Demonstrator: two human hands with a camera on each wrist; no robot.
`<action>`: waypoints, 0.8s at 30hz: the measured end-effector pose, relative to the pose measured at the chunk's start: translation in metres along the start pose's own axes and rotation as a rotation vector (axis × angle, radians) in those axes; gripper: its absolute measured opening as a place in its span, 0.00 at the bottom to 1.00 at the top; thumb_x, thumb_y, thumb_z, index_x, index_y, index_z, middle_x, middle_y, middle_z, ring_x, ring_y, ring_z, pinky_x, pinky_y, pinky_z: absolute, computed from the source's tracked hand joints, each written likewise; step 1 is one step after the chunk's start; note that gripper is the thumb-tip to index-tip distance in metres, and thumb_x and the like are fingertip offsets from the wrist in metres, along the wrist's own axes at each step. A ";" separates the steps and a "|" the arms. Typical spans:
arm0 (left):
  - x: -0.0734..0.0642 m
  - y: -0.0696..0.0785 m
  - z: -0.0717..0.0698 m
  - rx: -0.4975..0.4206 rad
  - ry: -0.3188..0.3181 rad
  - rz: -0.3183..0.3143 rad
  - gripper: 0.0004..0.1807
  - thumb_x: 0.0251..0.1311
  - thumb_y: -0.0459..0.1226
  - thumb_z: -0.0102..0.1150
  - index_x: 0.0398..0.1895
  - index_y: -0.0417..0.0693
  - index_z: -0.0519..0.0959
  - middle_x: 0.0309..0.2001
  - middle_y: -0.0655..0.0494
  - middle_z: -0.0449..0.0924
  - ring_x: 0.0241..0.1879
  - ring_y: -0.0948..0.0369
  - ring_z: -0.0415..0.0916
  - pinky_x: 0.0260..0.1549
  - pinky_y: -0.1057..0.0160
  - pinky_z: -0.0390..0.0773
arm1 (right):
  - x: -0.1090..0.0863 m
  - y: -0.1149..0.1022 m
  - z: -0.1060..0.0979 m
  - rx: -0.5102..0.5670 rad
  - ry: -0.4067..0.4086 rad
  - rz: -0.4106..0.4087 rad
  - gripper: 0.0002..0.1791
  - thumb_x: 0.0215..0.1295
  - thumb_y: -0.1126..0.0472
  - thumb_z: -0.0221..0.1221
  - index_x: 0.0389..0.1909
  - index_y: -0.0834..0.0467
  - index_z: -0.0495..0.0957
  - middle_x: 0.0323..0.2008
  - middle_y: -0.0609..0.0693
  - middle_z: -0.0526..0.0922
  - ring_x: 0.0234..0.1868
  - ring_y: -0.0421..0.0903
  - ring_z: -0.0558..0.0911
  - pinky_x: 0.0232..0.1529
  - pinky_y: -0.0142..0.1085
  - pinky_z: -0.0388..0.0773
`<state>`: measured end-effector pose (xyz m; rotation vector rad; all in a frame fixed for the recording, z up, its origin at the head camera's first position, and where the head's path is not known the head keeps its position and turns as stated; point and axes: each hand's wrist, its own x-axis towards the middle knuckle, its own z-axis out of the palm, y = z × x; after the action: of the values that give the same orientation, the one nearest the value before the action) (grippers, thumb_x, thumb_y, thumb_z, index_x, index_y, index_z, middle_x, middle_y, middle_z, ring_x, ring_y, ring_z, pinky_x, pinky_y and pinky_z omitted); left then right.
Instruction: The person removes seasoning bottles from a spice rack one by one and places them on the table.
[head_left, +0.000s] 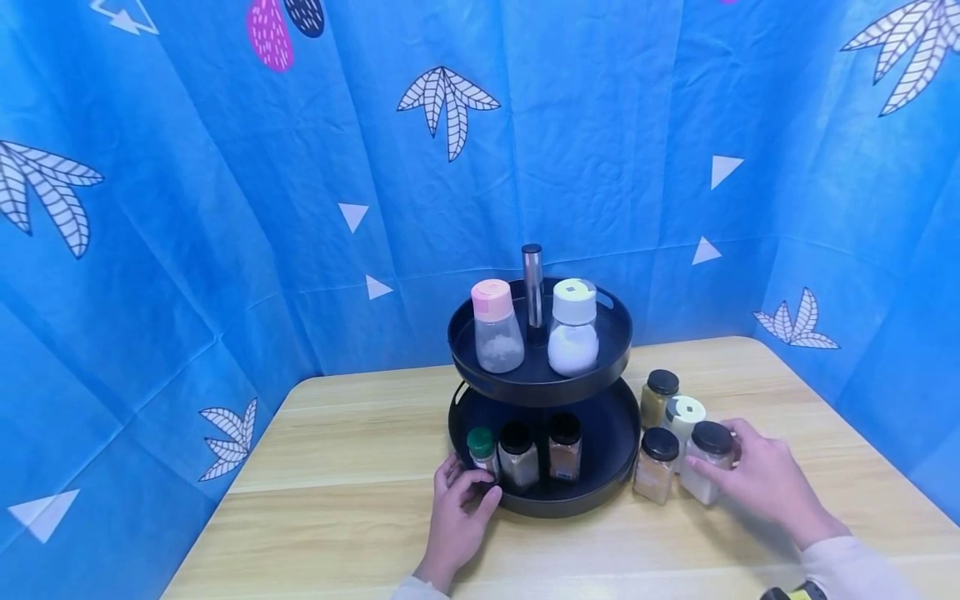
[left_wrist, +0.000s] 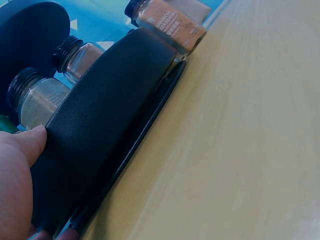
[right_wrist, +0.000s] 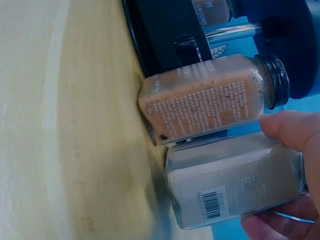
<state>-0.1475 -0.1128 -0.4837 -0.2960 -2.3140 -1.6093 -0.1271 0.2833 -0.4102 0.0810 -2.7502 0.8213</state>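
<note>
Barcoded jar (right_wrist: 240,182) in right hand (right_wrist: 312,160)

Over the table (head_left: 337,450), passage is free left of the tiered tray (head_left: 555,505), jars (head_left: 678,435) blocking its right

2 bare hands extend forward, well apart, each out of a pale sleeve (head_left: 855,571). The left hand (head_left: 456,521) angles ahead from its wrist, fingers bent, thumb spread to the right, away from them. The right hand (head_left: 768,481) slants in toward the left, its thumb facing its curled fingers in a pinching grip.
</note>
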 end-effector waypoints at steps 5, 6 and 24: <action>0.000 0.001 0.000 0.011 -0.004 -0.004 0.06 0.57 0.41 0.68 0.35 0.53 0.81 0.66 0.36 0.54 0.62 0.41 0.62 0.48 0.57 0.78 | -0.002 0.003 0.003 -0.002 0.012 -0.003 0.40 0.54 0.38 0.67 0.52 0.68 0.70 0.32 0.57 0.82 0.32 0.53 0.81 0.30 0.48 0.78; 0.000 0.001 -0.001 0.013 -0.004 -0.003 0.06 0.57 0.41 0.68 0.35 0.53 0.81 0.66 0.36 0.55 0.62 0.41 0.62 0.48 0.58 0.78 | -0.002 0.004 0.004 -0.003 0.017 -0.006 0.39 0.54 0.39 0.67 0.52 0.68 0.70 0.32 0.57 0.82 0.32 0.53 0.81 0.29 0.47 0.78; 0.001 -0.002 0.000 -0.003 -0.005 0.005 0.06 0.57 0.41 0.67 0.35 0.52 0.81 0.66 0.35 0.54 0.61 0.40 0.64 0.49 0.57 0.79 | -0.004 0.005 0.007 -0.002 0.008 -0.003 0.40 0.52 0.39 0.69 0.51 0.68 0.69 0.31 0.56 0.81 0.30 0.52 0.80 0.28 0.45 0.76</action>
<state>-0.1486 -0.1140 -0.4851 -0.3060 -2.3128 -1.6120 -0.1258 0.2834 -0.4196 0.0807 -2.7429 0.8167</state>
